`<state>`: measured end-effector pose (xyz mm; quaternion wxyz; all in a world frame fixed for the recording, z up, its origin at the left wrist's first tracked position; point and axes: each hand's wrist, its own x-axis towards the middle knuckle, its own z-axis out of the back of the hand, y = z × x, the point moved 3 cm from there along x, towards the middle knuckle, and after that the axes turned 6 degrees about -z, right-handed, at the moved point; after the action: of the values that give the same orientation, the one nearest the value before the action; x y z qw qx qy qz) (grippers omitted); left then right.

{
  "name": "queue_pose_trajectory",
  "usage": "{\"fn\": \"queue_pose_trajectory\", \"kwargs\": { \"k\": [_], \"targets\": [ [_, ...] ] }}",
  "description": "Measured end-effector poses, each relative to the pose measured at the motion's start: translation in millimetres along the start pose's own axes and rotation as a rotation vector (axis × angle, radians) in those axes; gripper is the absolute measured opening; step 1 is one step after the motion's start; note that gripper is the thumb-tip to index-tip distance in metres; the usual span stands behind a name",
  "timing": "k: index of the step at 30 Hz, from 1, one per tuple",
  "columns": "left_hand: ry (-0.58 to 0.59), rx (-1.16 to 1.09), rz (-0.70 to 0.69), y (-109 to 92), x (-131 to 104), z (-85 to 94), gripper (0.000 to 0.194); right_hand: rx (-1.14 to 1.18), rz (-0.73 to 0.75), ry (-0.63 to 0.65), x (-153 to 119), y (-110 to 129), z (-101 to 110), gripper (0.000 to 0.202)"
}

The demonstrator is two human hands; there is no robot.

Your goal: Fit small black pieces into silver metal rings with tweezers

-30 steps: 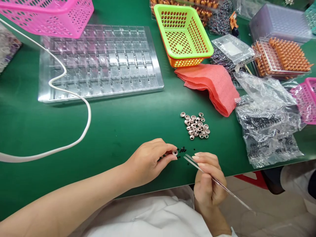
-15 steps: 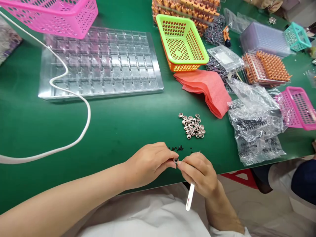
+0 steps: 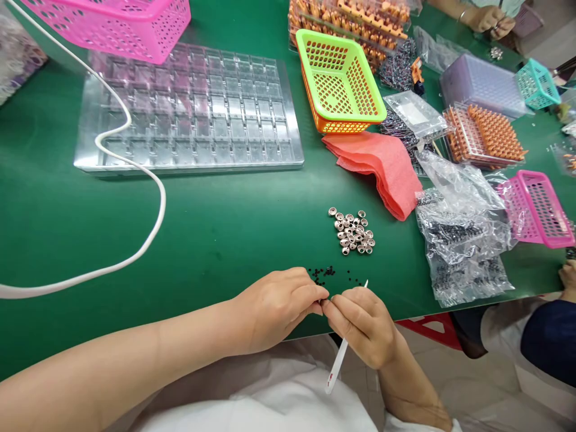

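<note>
At the near edge of the flat green table (image 3: 216,240): two bare hands are meeting, fingertips touching or nearly so.
Bare left hand (image 3: 279,312): thumb and fingers are pinching narrowly on a small, dark-looking piece (image 3: 321,301), mostly hidden, at the hand's 3 o'clock end.
Bare right hand (image 3: 362,327): fingers are curling closed around slim, silvery-white tweezers (image 3: 338,362), whose flat end is pointing towards 7 o'clock; whether the fingertips are also gripping the piece, I cannot tell.
Tiny, loose black bits (image 3: 330,271): lying just beyond the fingertips, at 12 o'clock.
Small, round, silvery-pink metal cups (image 3: 351,239): clustering at 1 o'clock.
Folded coral-red cloth (image 3: 382,171): resting beyond the cups, also at 1 o'clock.
Crumpled, clear plastic bags (image 3: 468,276): lying at 2 o'clock.
Clear, compartmented plastic tray (image 3: 294,144): lying at 11 o'clock.
</note>
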<state>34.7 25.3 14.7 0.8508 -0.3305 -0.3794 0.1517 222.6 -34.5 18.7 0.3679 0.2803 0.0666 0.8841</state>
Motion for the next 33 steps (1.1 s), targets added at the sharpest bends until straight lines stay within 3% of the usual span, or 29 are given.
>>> {"fn": "queue_pose_trajectory", "kwargs": {
  "k": [10,33],
  "targets": [
    [0.050,-0.123,0.158,-2,-3,-2.5,0.013,0.063,0.058,0.048,6,0,6,0.030],
    [0.009,-0.206,0.171,-5,-5,-2.4,0.013,0.062,0.088,0.058,14,0,9,0.028]
  ]
}}
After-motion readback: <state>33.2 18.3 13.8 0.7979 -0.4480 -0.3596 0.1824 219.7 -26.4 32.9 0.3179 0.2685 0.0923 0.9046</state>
